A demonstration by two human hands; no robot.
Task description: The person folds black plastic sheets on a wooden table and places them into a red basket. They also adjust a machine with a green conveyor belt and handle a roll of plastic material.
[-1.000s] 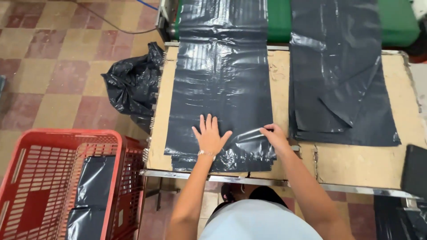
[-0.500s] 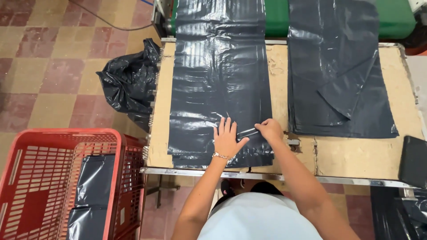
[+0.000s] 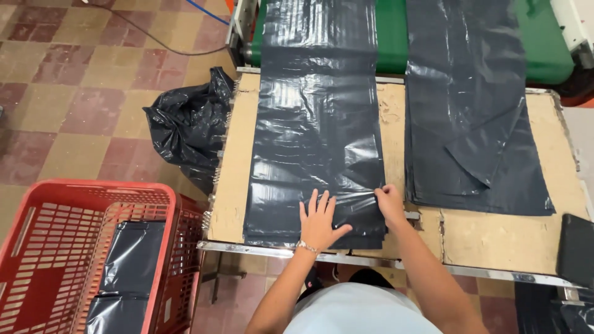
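Red plastic comes first: a slatted basket point(image 3: 80, 247) stands on the tiled floor point(image 3: 80, 93) left of the bench point(image 3: 495, 241), with folded black plastic bags point(image 3: 127, 266) lying inside it. Between the basket and the bench's left edge a crumpled black bag point(image 3: 185, 127) slumps on the floor.

On the bench itself, whose top is worn brown board with a metal front rim, a long black plastic sheet point(image 3: 315, 136) runs from the green machine point(image 3: 396, 37) behind the bench down to the bench's near edge. It lies flat along the left half of the bench, glossy and lightly creased.

My left hand point(image 3: 322, 218) rests palm-down on the near end of that sheet, fingers point(image 3: 314, 201) spread apart and flat, gripping nothing; a bracelet sits at the wrist. My right hand point(image 3: 391, 203) is just to its right, at the sheet's right edge, its fingers point(image 3: 378, 192) drawn together and pinching that edge of the plastic.

Further right on the bench, apart from the first sheet by a strip of bare board, a second stack of black sheets point(image 3: 476, 124) lies with its top layer folded over at an angle. At the bench's far right corner sits a dark flat object point(image 3: 575, 250).
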